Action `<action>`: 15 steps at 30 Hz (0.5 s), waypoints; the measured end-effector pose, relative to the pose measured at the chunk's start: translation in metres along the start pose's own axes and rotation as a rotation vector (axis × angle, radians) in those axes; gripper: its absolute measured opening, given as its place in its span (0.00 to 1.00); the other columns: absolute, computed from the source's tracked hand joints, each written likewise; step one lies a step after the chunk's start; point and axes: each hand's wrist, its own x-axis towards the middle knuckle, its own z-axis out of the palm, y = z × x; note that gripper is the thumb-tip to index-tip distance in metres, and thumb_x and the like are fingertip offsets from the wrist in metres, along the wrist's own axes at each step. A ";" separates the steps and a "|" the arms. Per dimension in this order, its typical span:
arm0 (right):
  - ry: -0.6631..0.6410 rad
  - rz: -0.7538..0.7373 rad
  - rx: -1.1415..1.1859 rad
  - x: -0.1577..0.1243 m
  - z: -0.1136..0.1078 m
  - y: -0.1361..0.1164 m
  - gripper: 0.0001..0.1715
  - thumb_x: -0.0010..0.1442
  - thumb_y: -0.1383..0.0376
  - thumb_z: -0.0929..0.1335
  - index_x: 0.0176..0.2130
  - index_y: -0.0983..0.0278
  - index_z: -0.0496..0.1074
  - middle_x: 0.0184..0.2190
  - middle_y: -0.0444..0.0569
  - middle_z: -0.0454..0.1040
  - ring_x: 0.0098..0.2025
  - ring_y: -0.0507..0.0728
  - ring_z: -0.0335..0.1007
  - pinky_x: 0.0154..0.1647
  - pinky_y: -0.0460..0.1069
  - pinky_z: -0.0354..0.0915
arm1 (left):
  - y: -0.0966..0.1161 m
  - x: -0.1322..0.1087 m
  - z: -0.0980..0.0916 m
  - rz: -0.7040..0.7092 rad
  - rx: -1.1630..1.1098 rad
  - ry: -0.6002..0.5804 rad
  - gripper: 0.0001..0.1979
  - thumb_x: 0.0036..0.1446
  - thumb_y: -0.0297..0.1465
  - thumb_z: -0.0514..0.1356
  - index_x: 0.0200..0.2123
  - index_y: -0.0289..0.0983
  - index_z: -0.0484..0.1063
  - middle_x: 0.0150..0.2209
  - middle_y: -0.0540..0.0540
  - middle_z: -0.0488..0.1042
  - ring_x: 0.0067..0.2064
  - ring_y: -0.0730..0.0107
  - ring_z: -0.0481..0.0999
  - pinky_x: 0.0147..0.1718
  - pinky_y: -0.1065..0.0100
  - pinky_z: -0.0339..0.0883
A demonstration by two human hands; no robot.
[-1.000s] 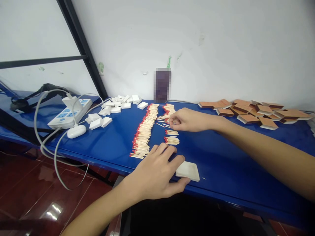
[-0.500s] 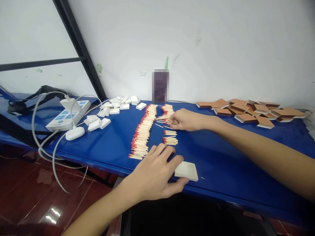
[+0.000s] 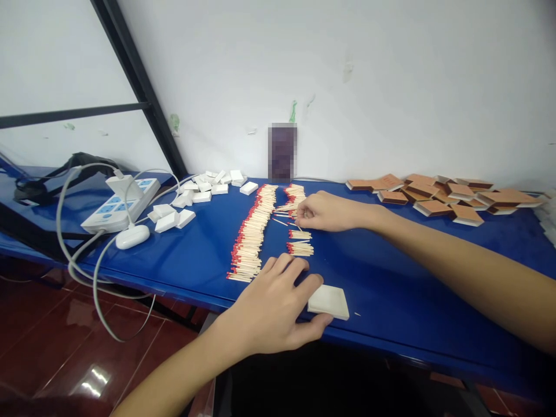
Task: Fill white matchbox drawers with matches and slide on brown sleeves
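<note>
My left hand (image 3: 278,307) rests at the table's front edge, its thumb and index finger around the left end of a white matchbox tray (image 3: 329,302). The tray lies flat with its hollow side up. My right hand (image 3: 315,211) is closed in a pinch at the right-hand row of matches (image 3: 295,192); match ends show between its fingertips, though how many is hidden. Small bundles of red-tipped matches (image 3: 300,249) lie just below that hand. To their left runs a long, dense row of matches (image 3: 249,234).
White matchbox trays (image 3: 202,197) are heaped at the back left, beside a power strip (image 3: 121,205) with looping white cables. Brown matchbox sleeves (image 3: 434,194) form a pile at the back right. A pixelated dark upright object (image 3: 282,152) stands against the wall.
My right hand has shifted very slightly left among the matches, still pinched. My left hand and the tray stay where they were.
</note>
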 end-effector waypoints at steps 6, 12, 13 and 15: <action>-0.009 -0.004 0.042 0.003 0.006 0.003 0.10 0.53 0.66 0.64 0.21 0.63 0.63 0.17 0.39 0.61 0.22 0.49 0.54 0.27 0.47 0.51 | 0.000 0.000 -0.001 -0.002 -0.001 -0.008 0.19 0.65 0.43 0.55 0.51 0.36 0.70 0.47 0.40 0.68 0.47 0.54 0.65 0.47 0.53 0.65; -0.023 0.059 0.078 0.003 0.006 0.002 0.07 0.52 0.64 0.65 0.24 0.63 0.67 0.20 0.40 0.67 0.24 0.50 0.59 0.28 0.47 0.52 | -0.001 0.001 0.000 0.000 0.001 -0.006 0.20 0.66 0.43 0.54 0.51 0.35 0.70 0.46 0.40 0.68 0.47 0.54 0.64 0.47 0.53 0.65; -0.027 0.067 0.077 0.003 0.006 0.002 0.07 0.52 0.64 0.65 0.24 0.63 0.68 0.20 0.40 0.67 0.24 0.50 0.60 0.28 0.47 0.53 | -0.001 0.001 0.000 0.000 0.001 -0.004 0.20 0.65 0.43 0.55 0.51 0.35 0.70 0.46 0.40 0.68 0.47 0.54 0.64 0.47 0.54 0.65; -0.033 0.071 0.075 0.004 0.006 0.002 0.06 0.52 0.64 0.66 0.24 0.63 0.68 0.20 0.41 0.68 0.24 0.51 0.60 0.28 0.47 0.53 | -0.001 0.001 0.000 0.000 -0.002 -0.003 0.19 0.65 0.43 0.55 0.51 0.36 0.70 0.46 0.40 0.68 0.47 0.54 0.64 0.47 0.54 0.65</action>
